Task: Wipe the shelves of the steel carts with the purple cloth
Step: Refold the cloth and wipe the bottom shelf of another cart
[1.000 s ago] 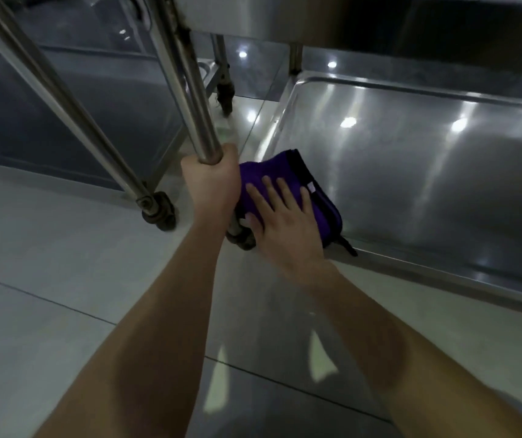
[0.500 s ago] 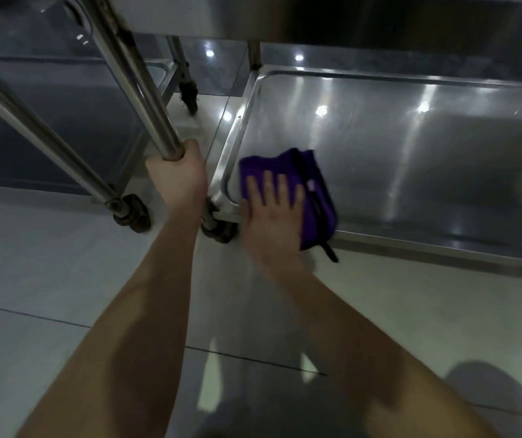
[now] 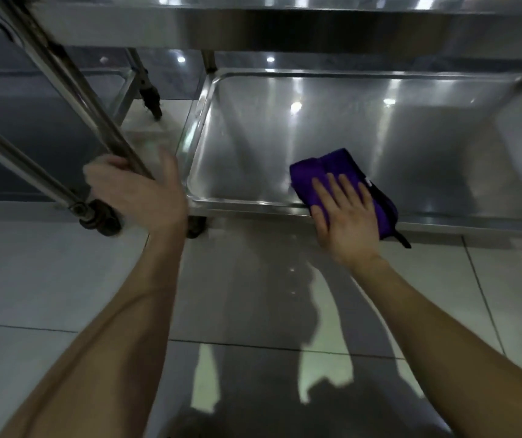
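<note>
Your right hand (image 3: 346, 216) lies flat, fingers straight, on the purple cloth (image 3: 326, 172) at the near edge of the cart's bottom shelf (image 3: 379, 121). The cloth's long axis runs far-left to near-right, and its near end overhangs the rim. Its small white tag (image 3: 368, 182) is unreadable. Your left hand (image 3: 139, 197), blurred, hooks its fingers round the cart post (image 3: 96, 121).

You're in what reads as a commercial kitchen or food-service back room: a stainless steel cart (image 3: 253, 210) with a rimmed lower shelf (image 3: 379, 128), an upper shelf (image 3: 285, 33) over it and an upright tube (image 3: 88, 102) at its corner. Just beside it on the left sits a second steel cart (image 3: 32, 131) on a black caster (image 3: 103, 221). The floor (image 3: 47, 279) is large, pale, glossy tile with thin dark grout lines. Small round ceiling lights show as bright spots in the shelf metal.
</note>
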A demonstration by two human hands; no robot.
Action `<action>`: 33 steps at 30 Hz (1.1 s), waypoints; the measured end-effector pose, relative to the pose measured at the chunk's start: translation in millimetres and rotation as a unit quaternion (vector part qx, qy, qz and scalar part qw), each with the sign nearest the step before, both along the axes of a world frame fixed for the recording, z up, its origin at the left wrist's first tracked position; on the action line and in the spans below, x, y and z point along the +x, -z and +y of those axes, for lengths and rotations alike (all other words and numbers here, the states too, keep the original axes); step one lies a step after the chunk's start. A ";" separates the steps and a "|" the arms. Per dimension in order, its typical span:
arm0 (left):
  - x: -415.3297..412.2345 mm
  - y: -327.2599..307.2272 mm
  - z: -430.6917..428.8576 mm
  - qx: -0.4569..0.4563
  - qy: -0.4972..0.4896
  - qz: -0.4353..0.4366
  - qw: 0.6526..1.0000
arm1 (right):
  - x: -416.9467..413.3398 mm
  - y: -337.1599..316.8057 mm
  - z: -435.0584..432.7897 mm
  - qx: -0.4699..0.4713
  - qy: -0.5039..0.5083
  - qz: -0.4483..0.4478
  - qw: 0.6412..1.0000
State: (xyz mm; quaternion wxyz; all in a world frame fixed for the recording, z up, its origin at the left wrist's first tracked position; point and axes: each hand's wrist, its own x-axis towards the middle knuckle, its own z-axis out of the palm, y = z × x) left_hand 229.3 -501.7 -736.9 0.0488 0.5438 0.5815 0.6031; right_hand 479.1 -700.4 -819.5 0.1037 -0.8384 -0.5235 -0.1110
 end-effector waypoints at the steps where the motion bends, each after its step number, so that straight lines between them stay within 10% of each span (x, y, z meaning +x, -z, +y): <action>1: 16.6 8.9 -22.3 0.036 0.044 0.074 0.996 | -4.2 0.7 3.4 0.006 0.010 0.003 1.000; 6: 96.5 53.3 -85.7 0.022 0.282 0.297 0.912 | -13.7 -0.5 7.0 0.023 0.008 0.018 1.000; 18: 109.4 101.2 -60.9 -0.080 0.202 0.413 0.884 | 72.1 9.1 -67.1 0.082 -0.059 0.013 0.995; 25: 110.4 89.4 -67.1 -0.101 0.247 0.378 0.886 | 170.5 10.1 -156.3 0.118 0.067 0.008 0.991; 33: 78.3 58.0 -54.3 -0.131 0.290 0.114 0.941 | 78.2 5.0 -74.3 0.111 0.193 0.059 0.973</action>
